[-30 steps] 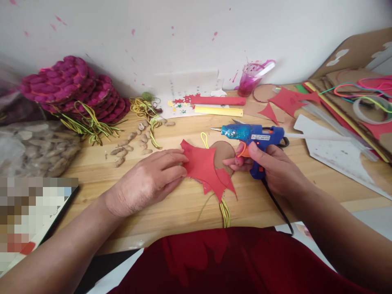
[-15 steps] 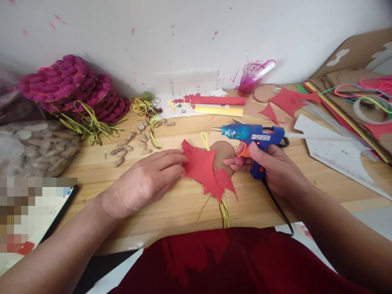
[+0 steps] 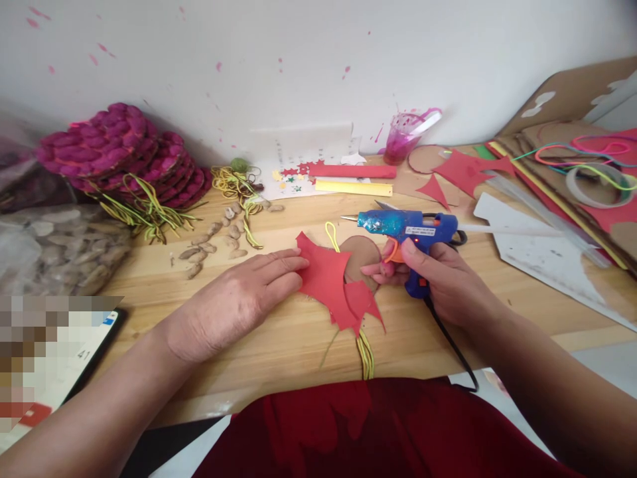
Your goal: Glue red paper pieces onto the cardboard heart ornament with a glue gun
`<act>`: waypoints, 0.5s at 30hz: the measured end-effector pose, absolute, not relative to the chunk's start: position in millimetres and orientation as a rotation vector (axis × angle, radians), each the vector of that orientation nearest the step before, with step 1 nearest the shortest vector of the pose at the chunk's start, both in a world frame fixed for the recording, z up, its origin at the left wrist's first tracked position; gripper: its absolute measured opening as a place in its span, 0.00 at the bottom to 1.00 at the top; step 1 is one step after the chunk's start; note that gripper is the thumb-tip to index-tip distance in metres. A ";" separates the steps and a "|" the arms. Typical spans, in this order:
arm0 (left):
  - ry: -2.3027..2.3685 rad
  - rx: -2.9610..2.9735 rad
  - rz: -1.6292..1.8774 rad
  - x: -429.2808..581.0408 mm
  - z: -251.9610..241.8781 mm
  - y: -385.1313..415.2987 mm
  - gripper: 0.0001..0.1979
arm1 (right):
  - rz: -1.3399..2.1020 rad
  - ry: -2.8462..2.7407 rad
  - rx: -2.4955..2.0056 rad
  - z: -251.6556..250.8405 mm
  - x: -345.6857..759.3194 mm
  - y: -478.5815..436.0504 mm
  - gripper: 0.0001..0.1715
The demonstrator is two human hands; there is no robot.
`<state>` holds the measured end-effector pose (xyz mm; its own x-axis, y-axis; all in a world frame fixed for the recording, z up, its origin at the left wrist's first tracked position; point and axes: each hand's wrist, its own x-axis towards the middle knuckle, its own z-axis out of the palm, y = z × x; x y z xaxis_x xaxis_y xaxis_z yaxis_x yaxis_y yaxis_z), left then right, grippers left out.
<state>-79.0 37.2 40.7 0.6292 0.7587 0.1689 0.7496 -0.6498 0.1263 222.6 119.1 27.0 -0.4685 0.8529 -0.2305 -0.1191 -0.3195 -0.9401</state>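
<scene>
My right hand (image 3: 444, 277) is closed around the handle of a blue glue gun (image 3: 418, 226), index finger at its orange trigger (image 3: 395, 251). The metal nozzle points left, over the wooden table. A white glue stick extends from the gun's back. With fingers together, my left hand (image 3: 249, 292) grips the left edge of a cut piece of red paper (image 3: 323, 272); its thumb is hidden. The paper partly covers a round cardboard disc (image 3: 362, 255). A yellow cord loop (image 3: 331, 235) sticks out above, and yellow-green cords (image 3: 365, 355) hang below.
Peanuts (image 3: 199, 249) lie left of centre, near stacked magenta discs (image 3: 119, 149) and a bag of peanuts (image 3: 64, 245). A phone or tablet (image 3: 94, 345) is at lower left. A pink-stained cup (image 3: 401, 139) stands behind. White board (image 3: 537, 245) and coloured cords (image 3: 587, 156) lie right.
The whole view has shifted slightly, with things sitting a little lower in the picture. Both hands keep nearly the same pose on the red paper and the glue gun.
</scene>
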 end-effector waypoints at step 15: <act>1.308 2.746 0.275 -77.4 43.4 39.2 0.17 | 1.859 -1.226 -1.028 30.5 222.6 117.1 0.13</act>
<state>-77.4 39.2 43.4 0.6176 0.7766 0.1245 0.7608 -0.6300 0.1557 222.6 117.1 30.5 -0.4612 0.8528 -0.2451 -0.1107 -0.3293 -0.9377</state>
